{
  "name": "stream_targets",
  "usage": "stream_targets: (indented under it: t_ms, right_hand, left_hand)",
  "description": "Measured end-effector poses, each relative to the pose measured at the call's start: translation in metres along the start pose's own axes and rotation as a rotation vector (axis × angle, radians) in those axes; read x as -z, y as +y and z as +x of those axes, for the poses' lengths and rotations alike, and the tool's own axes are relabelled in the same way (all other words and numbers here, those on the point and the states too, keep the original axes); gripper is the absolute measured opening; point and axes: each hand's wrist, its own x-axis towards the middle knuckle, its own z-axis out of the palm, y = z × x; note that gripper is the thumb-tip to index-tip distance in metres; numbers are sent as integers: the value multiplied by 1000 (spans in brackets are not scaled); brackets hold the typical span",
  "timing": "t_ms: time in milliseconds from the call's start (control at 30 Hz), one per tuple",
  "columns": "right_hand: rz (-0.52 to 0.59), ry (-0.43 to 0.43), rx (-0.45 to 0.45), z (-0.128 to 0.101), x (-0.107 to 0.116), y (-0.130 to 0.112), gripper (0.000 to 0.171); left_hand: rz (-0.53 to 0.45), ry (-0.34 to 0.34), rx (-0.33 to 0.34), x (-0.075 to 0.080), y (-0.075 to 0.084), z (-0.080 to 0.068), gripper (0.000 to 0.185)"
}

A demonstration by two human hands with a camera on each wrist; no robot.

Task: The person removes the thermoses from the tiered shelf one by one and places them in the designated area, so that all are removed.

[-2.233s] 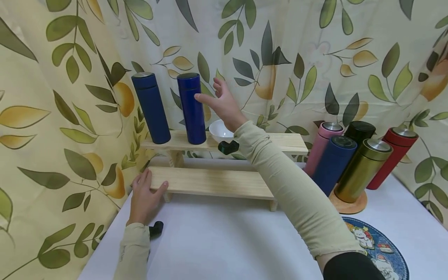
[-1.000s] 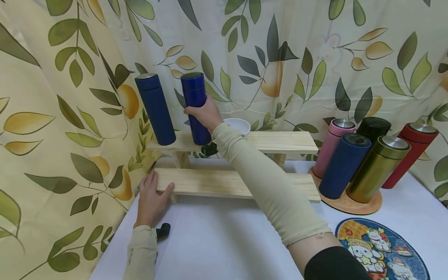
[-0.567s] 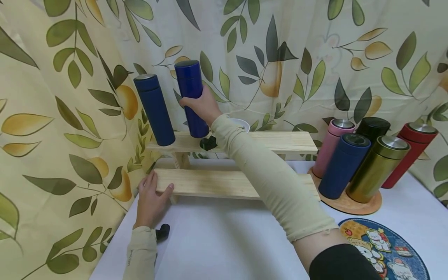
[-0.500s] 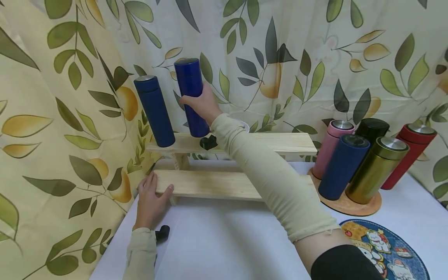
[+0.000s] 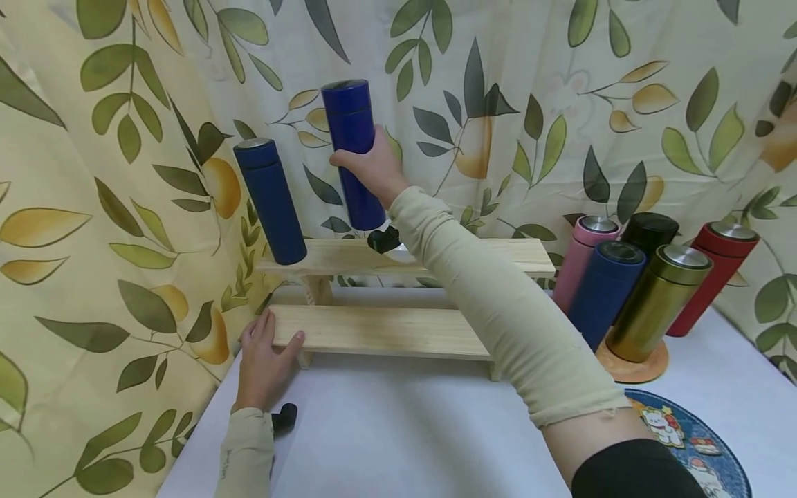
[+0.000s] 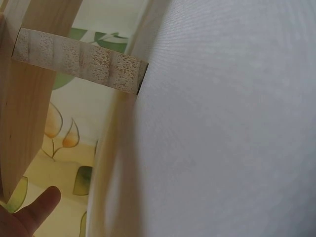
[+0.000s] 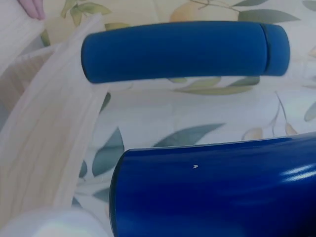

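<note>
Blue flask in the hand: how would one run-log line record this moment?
right hand: grips blue flask, clear above shelf | left hand: rests on lower board

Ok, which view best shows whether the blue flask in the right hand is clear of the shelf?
The head view: the blue flask, held by the right hand, hangs above the top shelf. The right wrist view shows only its body, close up. The left wrist view misses it.

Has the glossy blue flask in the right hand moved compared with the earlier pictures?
Yes. The glossy blue flask rose: its base now hangs above the upper shelf, where it stood before, gripped by the right hand.
</note>
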Motion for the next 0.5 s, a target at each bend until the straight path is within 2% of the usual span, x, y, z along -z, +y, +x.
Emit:
stream_targets:
  t_ms: [267,500]
  right_hand:
    - [11,23,3,-7,31,-5,72]
    - [8,87,-22,-13,67,-8,77]
  left_hand:
    - [4,-6,0,2,3,-3,96]
    - [7,-3,-7,3,3,-1,96]
